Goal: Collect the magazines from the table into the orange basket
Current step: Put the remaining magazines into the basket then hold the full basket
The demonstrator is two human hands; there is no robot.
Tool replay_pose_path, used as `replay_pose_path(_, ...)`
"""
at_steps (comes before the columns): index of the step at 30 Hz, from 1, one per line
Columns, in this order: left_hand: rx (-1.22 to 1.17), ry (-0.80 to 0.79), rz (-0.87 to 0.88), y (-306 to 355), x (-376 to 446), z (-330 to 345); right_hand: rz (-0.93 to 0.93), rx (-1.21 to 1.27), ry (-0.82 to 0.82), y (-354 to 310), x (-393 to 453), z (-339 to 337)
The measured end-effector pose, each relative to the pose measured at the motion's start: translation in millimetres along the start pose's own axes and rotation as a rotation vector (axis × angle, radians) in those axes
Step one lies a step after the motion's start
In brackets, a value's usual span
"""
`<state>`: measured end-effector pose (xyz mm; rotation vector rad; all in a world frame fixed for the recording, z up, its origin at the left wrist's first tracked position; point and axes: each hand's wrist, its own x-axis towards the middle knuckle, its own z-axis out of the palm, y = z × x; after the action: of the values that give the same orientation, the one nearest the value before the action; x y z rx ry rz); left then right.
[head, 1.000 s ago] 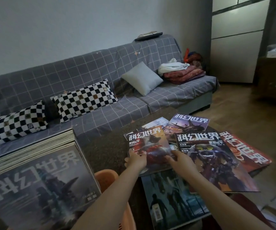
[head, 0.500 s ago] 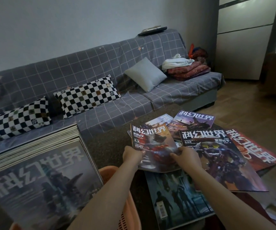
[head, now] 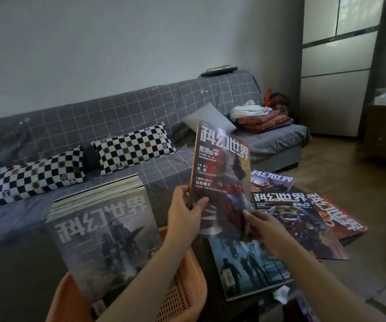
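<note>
1. One magazine is held upright above the table, cover toward the camera
2. The left hand is closed on its spine edge, thumb across the cover; the right hand pinches its lower right corner
3. Four more magazines lie flat on the table: a dark teal one nearest, a robot cover, a red one and a purple one farthest
4. The orange basket sits at lower left, under the left forearm
5. One stack of magazines stands leaning in the basket; the count of its many spines cannot be told
6. On the grey sofa behind: two checkered pillows, one left, one right, and one plain grey cushion
</note>
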<state>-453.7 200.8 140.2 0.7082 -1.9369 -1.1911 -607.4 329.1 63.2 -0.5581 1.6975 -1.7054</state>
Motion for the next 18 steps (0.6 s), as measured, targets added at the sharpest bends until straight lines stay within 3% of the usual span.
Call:
replay_pose_path(5, -0.061, 0.045, 0.069, 21, -29, -43, -0.114, 0.215, -0.028, -22, -34, 14)
replay_pose_path(18, -0.145, 0.253, 0.020, 7, -99, -155, -0.315, 0.080, -0.239, -58, -94, 109)
